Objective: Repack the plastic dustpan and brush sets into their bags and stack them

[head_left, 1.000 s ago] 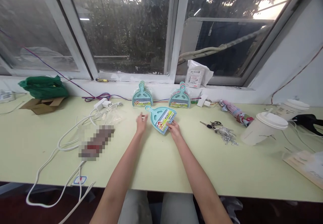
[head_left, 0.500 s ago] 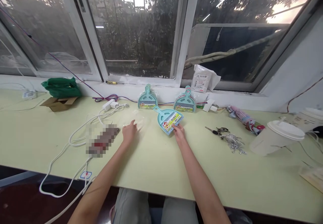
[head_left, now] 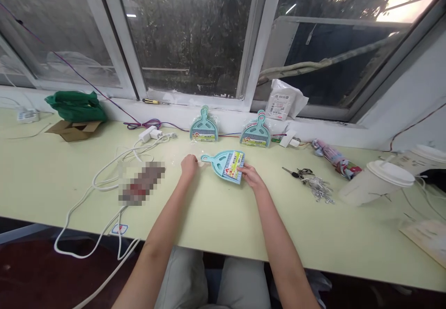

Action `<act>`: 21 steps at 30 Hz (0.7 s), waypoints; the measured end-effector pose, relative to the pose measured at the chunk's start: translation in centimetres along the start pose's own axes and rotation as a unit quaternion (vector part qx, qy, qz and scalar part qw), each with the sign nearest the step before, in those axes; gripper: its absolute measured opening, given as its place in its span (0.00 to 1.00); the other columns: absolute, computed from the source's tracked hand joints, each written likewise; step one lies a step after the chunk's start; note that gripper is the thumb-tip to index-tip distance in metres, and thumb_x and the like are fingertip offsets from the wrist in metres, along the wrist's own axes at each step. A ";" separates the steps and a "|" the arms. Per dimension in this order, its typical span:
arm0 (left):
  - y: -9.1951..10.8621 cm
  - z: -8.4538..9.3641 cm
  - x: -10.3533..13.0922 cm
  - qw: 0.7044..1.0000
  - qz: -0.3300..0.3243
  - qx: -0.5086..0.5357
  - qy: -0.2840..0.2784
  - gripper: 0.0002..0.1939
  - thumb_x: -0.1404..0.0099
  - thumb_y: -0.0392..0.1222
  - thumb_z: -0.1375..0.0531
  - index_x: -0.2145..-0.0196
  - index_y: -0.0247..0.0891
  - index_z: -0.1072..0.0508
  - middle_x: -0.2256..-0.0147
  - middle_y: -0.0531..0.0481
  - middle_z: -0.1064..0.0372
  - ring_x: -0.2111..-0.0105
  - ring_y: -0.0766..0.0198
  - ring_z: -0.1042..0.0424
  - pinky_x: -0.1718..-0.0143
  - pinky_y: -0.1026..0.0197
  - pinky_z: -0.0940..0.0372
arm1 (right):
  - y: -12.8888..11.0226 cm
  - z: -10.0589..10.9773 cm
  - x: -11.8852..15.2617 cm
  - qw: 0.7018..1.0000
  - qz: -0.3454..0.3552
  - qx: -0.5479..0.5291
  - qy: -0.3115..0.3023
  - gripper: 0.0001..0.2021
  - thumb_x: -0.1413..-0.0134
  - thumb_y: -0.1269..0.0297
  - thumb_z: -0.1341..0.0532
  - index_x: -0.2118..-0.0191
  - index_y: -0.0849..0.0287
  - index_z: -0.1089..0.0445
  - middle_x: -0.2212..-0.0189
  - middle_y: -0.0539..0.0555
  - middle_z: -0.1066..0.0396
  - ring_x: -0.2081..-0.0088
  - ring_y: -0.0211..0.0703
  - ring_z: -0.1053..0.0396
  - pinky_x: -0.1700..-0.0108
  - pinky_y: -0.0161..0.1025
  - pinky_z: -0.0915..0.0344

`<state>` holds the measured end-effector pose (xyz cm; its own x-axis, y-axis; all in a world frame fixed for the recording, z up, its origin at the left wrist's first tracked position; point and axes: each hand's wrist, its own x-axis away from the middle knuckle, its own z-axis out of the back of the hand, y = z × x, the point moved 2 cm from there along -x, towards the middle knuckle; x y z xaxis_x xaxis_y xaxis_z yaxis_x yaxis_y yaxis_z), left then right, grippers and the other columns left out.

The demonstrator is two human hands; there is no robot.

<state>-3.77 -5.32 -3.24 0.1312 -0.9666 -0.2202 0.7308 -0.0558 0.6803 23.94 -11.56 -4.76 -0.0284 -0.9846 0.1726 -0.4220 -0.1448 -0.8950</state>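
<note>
My right hand (head_left: 251,175) grips the wide end of a light teal dustpan and brush set (head_left: 220,164), thumb over its colourful label card. The set is turned with its handle toward the left. Just left of that handle, my left hand (head_left: 189,166) is closed, pinching a thin clear plastic bag that is hard to make out against the table. Its fingertips are partly hidden. Against the wall below the window stand two stacks of similar wrapped sets, a left stack (head_left: 204,127) and a right stack (head_left: 257,131).
White cables (head_left: 99,179) and a blurred-out object (head_left: 142,184) lie to the left. A green bag (head_left: 75,106) sits on an open cardboard box (head_left: 73,131). On the right are keys (head_left: 299,174), a folded umbrella (head_left: 336,159) and a lidded paper cup (head_left: 378,183).
The dustpan set has turned so its handle points left and lies lower. My left hand has moved right to beside the handle and its fingers have closed. The camera view has tilted down.
</note>
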 end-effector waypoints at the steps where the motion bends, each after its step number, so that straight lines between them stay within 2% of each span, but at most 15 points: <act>1: -0.3 0.2 -0.1 0.999 0.001 -0.033 -0.012 0.07 0.47 0.29 0.41 0.79 0.37 0.30 0.69 0.39 0.30 0.57 0.46 0.31 0.56 0.53 0.39 | -0.1 0.4 -0.1 1.000 -0.006 0.005 0.005 0.13 0.60 0.80 0.35 0.65 0.65 0.27 0.68 0.55 0.22 0.66 0.44 0.23 0.57 0.41 0.26; 4: -0.8 0.7 0.2 0.996 0.000 -0.088 0.001 0.07 0.42 0.32 0.45 0.71 0.37 0.27 0.64 0.38 0.30 0.58 0.48 0.31 0.58 0.54 0.39 | -0.1 1.0 -0.3 0.999 -0.006 0.009 0.040 0.11 0.60 0.81 0.35 0.66 0.65 0.27 0.70 0.54 0.22 0.67 0.44 0.24 0.57 0.42 0.26; 7: -0.3 0.6 1.0 0.994 -0.013 -0.104 0.037 0.10 0.37 0.34 0.50 0.64 0.38 0.29 0.60 0.39 0.30 0.56 0.51 0.32 0.60 0.55 0.39 | 0.0 0.4 -0.4 0.997 0.018 -0.004 0.078 0.11 0.60 0.81 0.35 0.67 0.64 0.27 0.71 0.53 0.22 0.67 0.43 0.24 0.57 0.41 0.26; 9: 0.4 0.5 1.4 0.992 -0.028 -0.115 0.052 0.10 0.35 0.35 0.51 0.62 0.39 0.30 0.59 0.40 0.31 0.55 0.52 0.34 0.60 0.56 0.39 | 0.0 -0.5 -0.2 0.998 0.031 -0.004 0.062 0.12 0.61 0.79 0.34 0.66 0.63 0.27 0.69 0.53 0.22 0.66 0.43 0.24 0.58 0.39 0.26; 13: 1.4 0.5 1.8 0.984 -0.046 -0.157 0.074 0.11 0.34 0.34 0.52 0.60 0.39 0.31 0.58 0.41 0.32 0.54 0.52 0.36 0.60 0.56 0.40 | -0.2 -2.3 0.5 0.999 0.029 0.026 -0.013 0.14 0.62 0.75 0.32 0.64 0.61 0.27 0.64 0.54 0.22 0.64 0.43 0.24 0.59 0.38 0.25; 15: 1.4 0.6 1.7 0.981 -0.050 -0.172 0.080 0.11 0.34 0.33 0.52 0.60 0.38 0.31 0.59 0.41 0.32 0.55 0.52 0.36 0.60 0.56 0.40 | -0.5 -2.6 0.8 0.999 0.029 0.039 -0.017 0.14 0.63 0.74 0.31 0.64 0.61 0.26 0.64 0.54 0.22 0.64 0.44 0.24 0.59 0.38 0.25; 21: 0.8 0.3 1.3 0.974 -0.067 -0.209 0.058 0.13 0.33 0.32 0.53 0.59 0.37 0.30 0.59 0.39 0.31 0.55 0.51 0.35 0.60 0.55 0.41 | -1.6 -2.1 1.1 0.992 0.076 0.056 0.087 0.15 0.66 0.75 0.31 0.65 0.61 0.27 0.70 0.53 0.22 0.67 0.45 0.24 0.60 0.41 0.25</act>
<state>-3.19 -6.73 -2.83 0.0729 -0.9212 -0.3821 0.9525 -0.0493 0.3004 22.64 -12.17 -2.26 -0.2445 -0.9653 0.0916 -0.2976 -0.0152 -0.9546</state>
